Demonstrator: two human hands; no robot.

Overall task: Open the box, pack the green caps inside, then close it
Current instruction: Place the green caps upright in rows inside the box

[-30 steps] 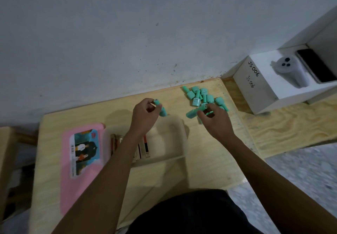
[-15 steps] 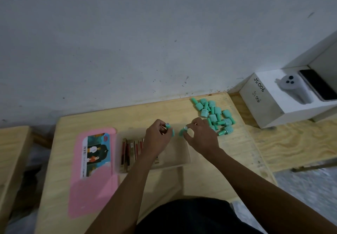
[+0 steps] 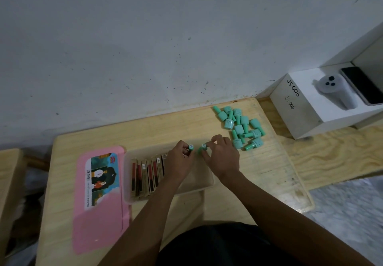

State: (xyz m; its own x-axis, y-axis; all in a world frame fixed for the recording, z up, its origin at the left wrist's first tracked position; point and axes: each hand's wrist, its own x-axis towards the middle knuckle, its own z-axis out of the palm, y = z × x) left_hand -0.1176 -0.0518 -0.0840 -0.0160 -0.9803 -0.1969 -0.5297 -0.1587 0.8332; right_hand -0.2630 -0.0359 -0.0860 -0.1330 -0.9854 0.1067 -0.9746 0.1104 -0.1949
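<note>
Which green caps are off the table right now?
Two: one pinched in the left hand, cap, and one in the right hand, cap, both over the box. The pile lies loose on the table.

Head-worn view, steeply down over table [image 3: 186, 126]

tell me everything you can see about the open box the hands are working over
The box is a shallow, translucent rectangular tray of pale plastic, open, flat on the wooden table. Its left part holds a row of slim cartons standing on edge; the right part looks bare. Its pink lid lies against its left side. Both hands hover over its far edge.
</note>
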